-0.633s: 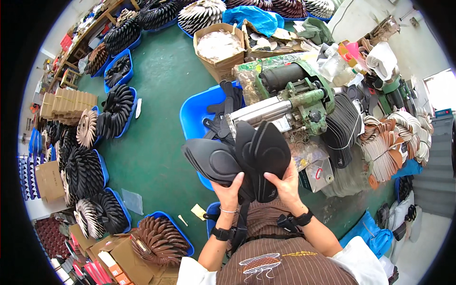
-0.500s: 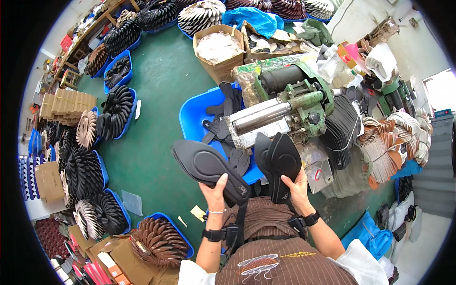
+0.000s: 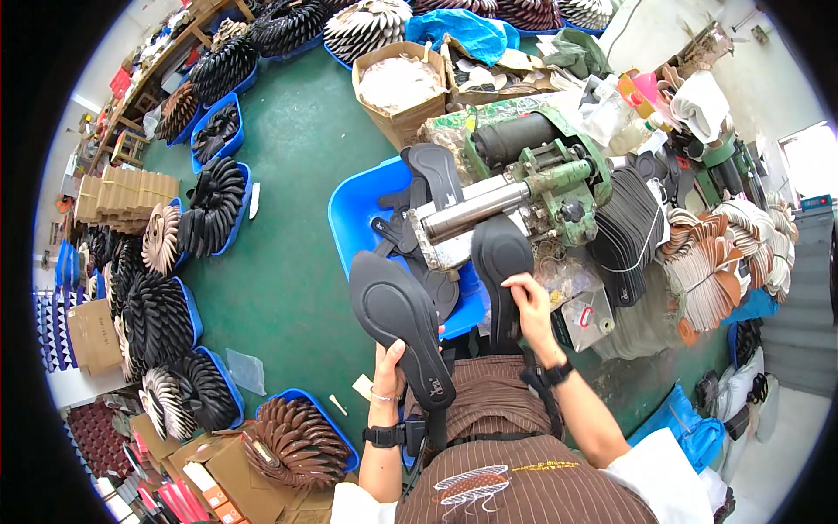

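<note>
My left hand (image 3: 389, 371) is closed round the side of a long black insole (image 3: 397, 319), its thumb on the upper face; whether more lie beneath it I cannot tell. A second black insole (image 3: 499, 258) stands upright to the right, its toe end close to the machine's rollers. My right hand (image 3: 532, 314) has bent fingers at its right edge, pinching it. Another black insole (image 3: 436, 175) lies just beyond the steel rollers (image 3: 476, 214) of the green machine (image 3: 559, 179), above the blue tub (image 3: 353, 214).
Black pieces (image 3: 401, 236) lie in the tub. Bundled black insoles (image 3: 624, 236) and brown-and-white bundles (image 3: 698, 271) are piled right of the machine. A cardboard box (image 3: 397, 118) stands behind the tub. Blue tubs of fanned insoles (image 3: 157, 323) line the left side of the green floor.
An insole now lies beyond the rollers. The pair in my right hand has become one visible insole, raised toward the rollers. My left hand's insole has turned more upright.
</note>
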The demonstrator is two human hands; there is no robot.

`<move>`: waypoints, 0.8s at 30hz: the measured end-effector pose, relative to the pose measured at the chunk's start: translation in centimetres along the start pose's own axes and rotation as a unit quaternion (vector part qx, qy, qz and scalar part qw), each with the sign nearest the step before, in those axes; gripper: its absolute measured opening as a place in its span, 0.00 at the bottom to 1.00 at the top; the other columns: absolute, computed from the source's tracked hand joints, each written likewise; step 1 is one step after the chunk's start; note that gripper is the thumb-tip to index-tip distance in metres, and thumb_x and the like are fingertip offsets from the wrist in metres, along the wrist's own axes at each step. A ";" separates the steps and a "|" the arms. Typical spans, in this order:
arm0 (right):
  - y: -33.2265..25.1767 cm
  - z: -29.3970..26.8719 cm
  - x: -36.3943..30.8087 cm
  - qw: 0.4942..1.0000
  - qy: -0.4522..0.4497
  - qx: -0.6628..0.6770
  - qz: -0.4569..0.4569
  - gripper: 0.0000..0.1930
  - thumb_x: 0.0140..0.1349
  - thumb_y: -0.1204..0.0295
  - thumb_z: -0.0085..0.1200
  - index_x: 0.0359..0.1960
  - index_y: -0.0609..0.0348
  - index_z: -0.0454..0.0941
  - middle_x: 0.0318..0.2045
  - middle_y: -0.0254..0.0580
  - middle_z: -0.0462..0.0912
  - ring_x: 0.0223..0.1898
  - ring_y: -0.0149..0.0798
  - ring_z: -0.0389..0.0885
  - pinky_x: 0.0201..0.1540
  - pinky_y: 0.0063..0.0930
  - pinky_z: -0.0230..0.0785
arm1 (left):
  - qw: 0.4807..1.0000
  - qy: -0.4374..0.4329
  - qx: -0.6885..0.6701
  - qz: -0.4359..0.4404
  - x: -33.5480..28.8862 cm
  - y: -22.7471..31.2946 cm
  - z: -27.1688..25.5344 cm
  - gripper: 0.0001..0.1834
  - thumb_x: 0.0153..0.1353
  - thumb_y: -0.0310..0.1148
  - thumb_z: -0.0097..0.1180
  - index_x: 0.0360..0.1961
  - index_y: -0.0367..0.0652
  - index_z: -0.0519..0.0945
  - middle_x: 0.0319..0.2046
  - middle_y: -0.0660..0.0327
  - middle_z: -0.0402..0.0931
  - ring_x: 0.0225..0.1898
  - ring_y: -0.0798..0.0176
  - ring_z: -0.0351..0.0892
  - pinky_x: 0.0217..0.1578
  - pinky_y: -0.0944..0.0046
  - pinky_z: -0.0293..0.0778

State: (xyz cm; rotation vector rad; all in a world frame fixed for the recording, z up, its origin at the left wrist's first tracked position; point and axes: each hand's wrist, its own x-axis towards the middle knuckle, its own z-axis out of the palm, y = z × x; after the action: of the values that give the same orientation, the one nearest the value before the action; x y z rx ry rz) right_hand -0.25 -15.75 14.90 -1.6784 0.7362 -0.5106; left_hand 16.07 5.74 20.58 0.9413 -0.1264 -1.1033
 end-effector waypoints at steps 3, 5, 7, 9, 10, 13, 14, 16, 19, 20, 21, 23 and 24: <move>-3.0 1.4 2.7 0.986 0.084 0.146 0.015 0.16 0.62 0.80 0.47 0.53 0.59 0.66 0.34 0.35 0.76 0.35 0.23 0.73 0.39 0.14 0.63 | 0.999 -0.005 -0.052 -0.002 -0.6 -0.1 0.4 0.42 0.52 0.45 0.59 0.61 0.31 0.57 0.53 0.40 0.69 0.51 0.42 0.74 0.44 0.53 0.78; -4.9 1.6 1.5 0.987 0.101 0.115 0.047 0.24 0.63 0.82 0.44 0.62 0.57 0.57 0.34 0.39 0.78 0.31 0.25 0.77 0.33 0.17 0.68 | 0.999 0.001 -0.047 0.001 -1.2 0.5 1.3 0.42 0.51 0.46 0.60 0.61 0.31 0.58 0.53 0.40 0.68 0.51 0.42 0.74 0.44 0.53 0.78; -3.6 1.4 -1.8 0.972 0.059 0.194 0.115 0.25 0.64 0.81 0.43 0.63 0.57 0.55 0.36 0.42 0.80 0.32 0.29 0.80 0.33 0.19 0.71 | 1.000 -0.003 -0.023 0.008 -1.5 0.7 1.1 0.44 0.51 0.48 0.60 0.61 0.30 0.58 0.54 0.40 0.68 0.52 0.42 0.73 0.45 0.52 0.78; -2.2 1.2 -4.7 0.945 0.063 0.235 0.219 0.20 0.64 0.80 0.43 0.59 0.59 0.63 0.37 0.44 0.82 0.36 0.32 0.83 0.35 0.19 0.72 | 1.000 -0.005 0.013 0.015 -1.7 0.0 0.2 0.45 0.52 0.52 0.59 0.61 0.29 0.58 0.55 0.40 0.66 0.53 0.40 0.72 0.45 0.50 0.78; -1.6 0.7 -5.2 0.951 0.029 0.190 0.243 0.18 0.64 0.79 0.43 0.56 0.60 0.66 0.37 0.44 0.82 0.36 0.32 0.82 0.36 0.20 0.73 | 1.000 0.001 0.018 0.014 -1.8 -0.2 -0.1 0.45 0.53 0.52 0.58 0.61 0.29 0.58 0.55 0.40 0.66 0.53 0.40 0.72 0.46 0.50 0.78; -2.0 0.1 -4.6 0.956 -0.075 0.071 0.274 0.12 0.64 0.78 0.44 0.48 0.62 0.74 0.37 0.43 0.82 0.36 0.32 0.82 0.37 0.22 0.74 | 0.998 0.025 -0.062 0.007 -2.0 -0.4 -0.6 0.43 0.52 0.47 0.59 0.61 0.31 0.58 0.55 0.40 0.67 0.53 0.42 0.73 0.46 0.52 0.77; -3.0 0.0 -3.7 0.959 -0.102 0.045 0.259 0.11 0.64 0.78 0.45 0.46 0.63 0.75 0.37 0.42 0.82 0.36 0.32 0.82 0.38 0.22 0.74 | 0.998 0.021 -0.058 0.017 -1.9 -0.3 -0.8 0.43 0.53 0.48 0.58 0.62 0.31 0.57 0.55 0.39 0.66 0.53 0.41 0.73 0.46 0.51 0.77; -4.0 0.7 -2.0 0.973 -0.129 0.008 0.192 0.09 0.63 0.75 0.49 0.42 0.63 0.78 0.34 0.42 0.83 0.33 0.33 0.81 0.36 0.25 0.73 | 0.996 0.034 -0.074 0.028 -2.0 -0.4 -1.2 0.42 0.54 0.49 0.58 0.62 0.31 0.57 0.55 0.39 0.66 0.53 0.41 0.72 0.45 0.50 0.78; -6.6 1.7 1.3 0.967 -0.196 -0.140 0.082 0.09 0.60 0.73 0.52 0.38 0.63 0.79 0.30 0.44 0.83 0.31 0.36 0.81 0.34 0.29 0.72 | 0.995 0.043 -0.083 0.047 -2.2 -0.2 -1.7 0.42 0.55 0.49 0.57 0.62 0.32 0.57 0.56 0.40 0.65 0.53 0.39 0.72 0.45 0.49 0.78; -7.8 2.1 2.3 0.964 -0.204 -0.153 0.072 0.10 0.59 0.69 0.54 0.36 0.62 0.80 0.27 0.48 0.82 0.29 0.42 0.81 0.34 0.33 0.71 | 0.994 0.046 -0.085 0.055 -2.4 0.1 -1.7 0.42 0.55 0.49 0.57 0.62 0.32 0.57 0.56 0.40 0.66 0.53 0.39 0.72 0.45 0.50 0.78; -8.7 2.4 3.2 0.949 -0.249 -0.182 0.069 0.10 0.59 0.68 0.53 0.36 0.61 0.80 0.27 0.48 0.82 0.29 0.43 0.81 0.34 0.33 0.71 | 0.993 0.054 -0.088 0.062 -2.7 0.1 -2.0 0.41 0.55 0.48 0.57 0.62 0.33 0.57 0.56 0.40 0.66 0.53 0.39 0.72 0.45 0.50 0.78; -10.4 3.4 4.9 0.907 -0.340 -0.241 0.063 0.11 0.59 0.67 0.53 0.37 0.60 0.81 0.27 0.49 0.82 0.29 0.46 0.80 0.34 0.34 0.71 | 0.989 0.084 -0.098 0.075 -3.5 -0.7 -3.2 0.42 0.55 0.50 0.57 0.62 0.32 0.57 0.56 0.41 0.65 0.54 0.41 0.71 0.45 0.50 0.78; -10.8 4.3 5.4 0.873 -0.392 -0.273 0.096 0.12 0.59 0.65 0.53 0.37 0.58 0.81 0.28 0.50 0.82 0.32 0.48 0.81 0.37 0.34 0.72 | 0.988 0.098 -0.098 0.073 -4.2 -1.4 -4.1 0.44 0.55 0.53 0.56 0.63 0.32 0.57 0.57 0.42 0.64 0.55 0.42 0.70 0.46 0.50 0.77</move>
State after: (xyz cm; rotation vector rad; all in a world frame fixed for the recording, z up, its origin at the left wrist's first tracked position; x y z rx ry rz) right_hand 8.61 -15.17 24.15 -2.0749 0.4348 0.5738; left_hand 15.22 11.30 18.55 0.8438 0.0726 -0.8666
